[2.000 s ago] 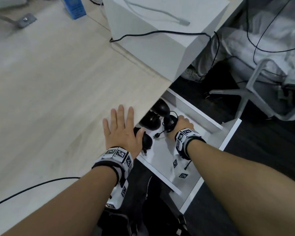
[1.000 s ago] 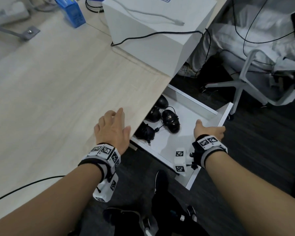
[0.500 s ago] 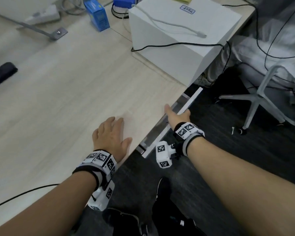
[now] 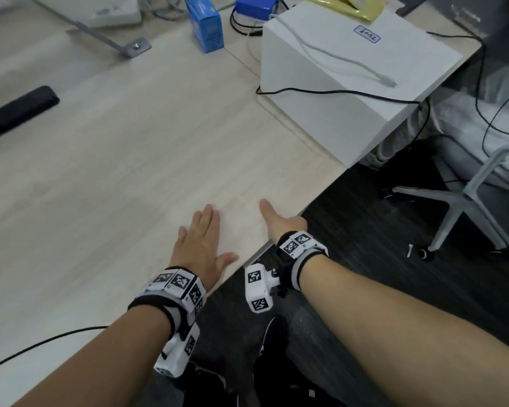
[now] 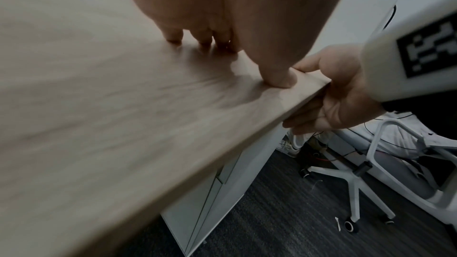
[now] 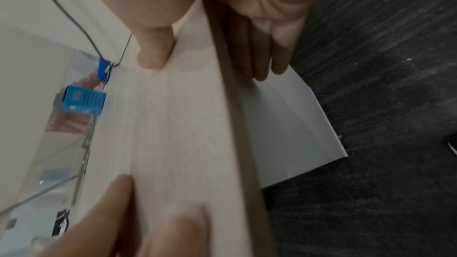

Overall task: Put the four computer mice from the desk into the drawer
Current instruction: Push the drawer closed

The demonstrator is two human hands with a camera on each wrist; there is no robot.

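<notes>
No computer mouse shows in any view; the white drawer [image 6: 291,124] is pushed in under the wooden desk [image 4: 115,171]. My left hand [image 4: 199,242] lies flat on the desk top near its front edge, fingers straight, holding nothing. My right hand [image 4: 279,221] is at the desk edge just to its right. Its thumb [image 6: 153,54] rests on the desk top and its straight fingers [image 6: 259,62] press on the drawer front below the edge. The left wrist view shows the same right hand [image 5: 333,95] straddling the edge.
A large white box [image 4: 350,83] with cables over it stands at the desk's far right. A blue carton [image 4: 206,24] is behind it, a black bar-shaped object [image 4: 18,110] at far left. A black cable [image 4: 41,345] crosses the near desk. A chair base [image 4: 467,207] stands on the dark floor.
The drawer, open earlier with several black mice inside, has slid fully in. My right hand pushed its front and now sits at the desk edge. My left hand stayed on the desk.
</notes>
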